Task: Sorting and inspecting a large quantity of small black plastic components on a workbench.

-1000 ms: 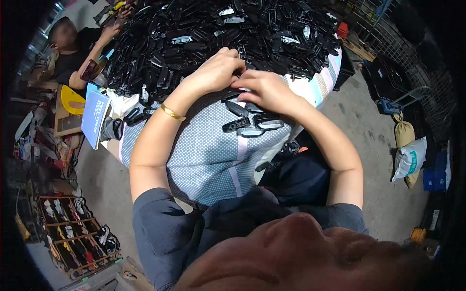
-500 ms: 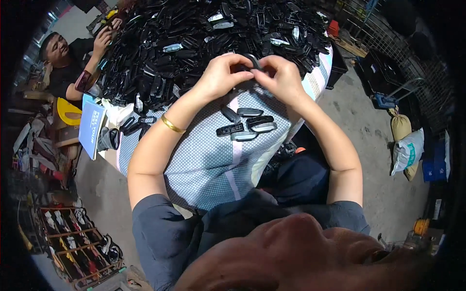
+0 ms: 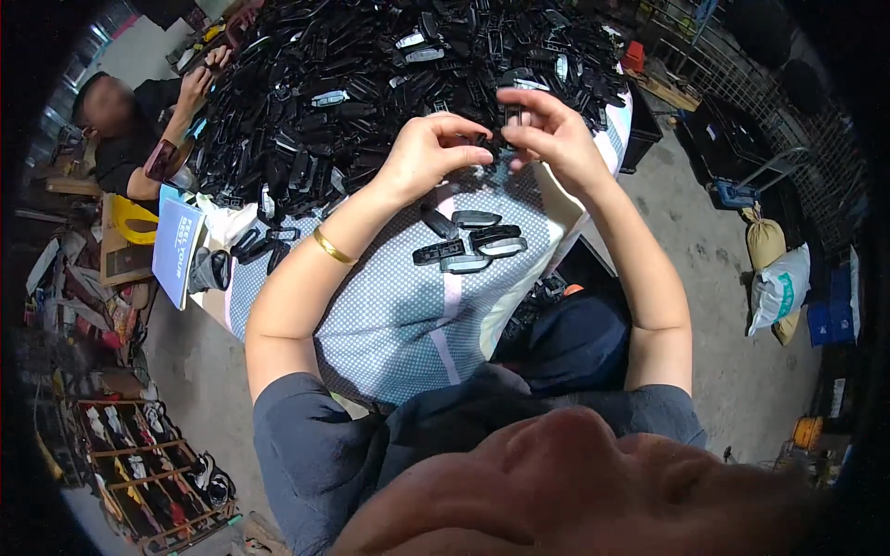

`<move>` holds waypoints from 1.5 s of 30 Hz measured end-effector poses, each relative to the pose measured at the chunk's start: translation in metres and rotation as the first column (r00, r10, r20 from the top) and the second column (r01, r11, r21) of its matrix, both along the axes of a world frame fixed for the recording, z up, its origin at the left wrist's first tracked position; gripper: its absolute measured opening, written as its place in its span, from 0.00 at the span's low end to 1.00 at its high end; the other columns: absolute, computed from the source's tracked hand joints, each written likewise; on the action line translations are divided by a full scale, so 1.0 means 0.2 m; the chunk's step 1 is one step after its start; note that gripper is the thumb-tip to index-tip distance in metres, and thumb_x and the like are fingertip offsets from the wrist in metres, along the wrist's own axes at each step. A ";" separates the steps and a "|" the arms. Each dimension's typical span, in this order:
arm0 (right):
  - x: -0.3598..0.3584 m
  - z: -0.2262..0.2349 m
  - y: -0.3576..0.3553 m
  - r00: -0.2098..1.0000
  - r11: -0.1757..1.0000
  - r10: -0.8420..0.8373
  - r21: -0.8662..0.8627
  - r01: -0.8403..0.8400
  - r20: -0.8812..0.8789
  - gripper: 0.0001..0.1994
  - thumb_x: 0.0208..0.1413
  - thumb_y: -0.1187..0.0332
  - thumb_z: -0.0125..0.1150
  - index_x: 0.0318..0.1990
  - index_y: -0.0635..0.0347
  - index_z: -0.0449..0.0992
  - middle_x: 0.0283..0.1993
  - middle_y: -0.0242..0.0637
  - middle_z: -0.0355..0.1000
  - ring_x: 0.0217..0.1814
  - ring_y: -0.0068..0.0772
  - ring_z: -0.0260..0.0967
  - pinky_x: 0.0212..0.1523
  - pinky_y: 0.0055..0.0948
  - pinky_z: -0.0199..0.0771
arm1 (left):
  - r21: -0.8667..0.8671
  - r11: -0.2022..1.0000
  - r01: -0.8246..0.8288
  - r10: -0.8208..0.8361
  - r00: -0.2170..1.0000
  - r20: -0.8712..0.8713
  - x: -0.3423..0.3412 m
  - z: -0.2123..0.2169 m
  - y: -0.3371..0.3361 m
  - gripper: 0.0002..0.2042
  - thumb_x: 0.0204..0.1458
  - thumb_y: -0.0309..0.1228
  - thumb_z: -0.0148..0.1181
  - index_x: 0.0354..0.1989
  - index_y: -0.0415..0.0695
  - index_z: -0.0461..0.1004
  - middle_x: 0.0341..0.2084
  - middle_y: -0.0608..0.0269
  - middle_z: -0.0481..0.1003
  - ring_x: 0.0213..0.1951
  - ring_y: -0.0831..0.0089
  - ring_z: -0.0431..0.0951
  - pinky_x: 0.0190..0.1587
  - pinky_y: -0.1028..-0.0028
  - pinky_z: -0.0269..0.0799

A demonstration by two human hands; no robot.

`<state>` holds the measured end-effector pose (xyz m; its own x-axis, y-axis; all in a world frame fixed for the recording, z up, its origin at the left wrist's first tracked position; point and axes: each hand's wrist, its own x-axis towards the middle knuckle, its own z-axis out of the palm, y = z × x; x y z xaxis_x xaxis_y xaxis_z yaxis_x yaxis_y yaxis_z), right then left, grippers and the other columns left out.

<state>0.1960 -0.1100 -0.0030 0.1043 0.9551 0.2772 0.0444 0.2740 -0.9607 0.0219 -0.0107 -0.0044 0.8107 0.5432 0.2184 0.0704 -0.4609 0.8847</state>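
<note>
1. the left hand (image 3: pixel 422 157) hung over the cloth's far part, thumb and forefinger curved with a narrow gap at the tips; i could not tell if they held anything.
2. the right hand (image 3: pixel 564 144) was just beside it, thumb and forefinger wide apart; any grip was unclear.
3. black parts (image 3: pixel 362 79) lay heaped beyond both hands.
4. a small group (image 3: pixel 494 235) of black and silver pieces lay nearer on the patterned cloth (image 3: pixel 380 306).

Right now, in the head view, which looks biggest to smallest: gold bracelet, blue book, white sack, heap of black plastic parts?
1. Heap of black plastic parts
2. Blue book and white sack: too alike to rank
3. Gold bracelet
</note>
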 end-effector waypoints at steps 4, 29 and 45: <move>-0.03 -0.04 0.01 0.937 0.999 0.025 -0.020 -0.034 -0.349 0.21 0.51 0.73 0.60 0.52 0.66 0.64 0.33 0.35 0.72 0.31 0.23 0.71 0.33 0.20 0.75 | -0.024 0.999 -0.046 0.047 0.998 0.052 0.02 0.00 -0.04 0.14 0.43 0.25 0.63 0.40 0.36 0.75 0.30 0.63 0.76 0.33 0.79 0.75 0.37 0.80 0.71; -0.03 -0.07 -0.02 0.912 0.963 -0.269 0.102 0.249 0.311 0.12 0.45 0.72 0.66 0.36 0.65 0.73 0.32 0.31 0.73 0.33 0.19 0.71 0.33 0.18 0.72 | -0.202 0.975 -0.089 0.112 0.988 0.103 0.00 0.02 -0.01 0.16 0.44 0.26 0.63 0.43 0.37 0.74 0.31 0.63 0.77 0.33 0.80 0.75 0.37 0.81 0.70; -0.06 -0.15 0.02 0.939 0.989 -0.148 0.073 0.132 0.311 0.18 0.48 0.68 0.64 0.45 0.68 0.71 0.32 0.35 0.72 0.27 0.18 0.67 0.29 0.19 0.70 | -0.219 0.967 0.133 -0.068 0.957 0.282 0.01 -0.01 -0.01 0.15 0.52 0.24 0.52 0.49 0.37 0.70 0.41 0.58 0.75 0.44 0.74 0.73 0.50 0.76 0.66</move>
<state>0.1835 -0.1065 -0.0339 0.1359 0.9212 0.3646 0.3836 0.2904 -0.8767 0.0234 -0.0132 -0.0059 0.7918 0.5238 0.3142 -0.2225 -0.2317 0.9470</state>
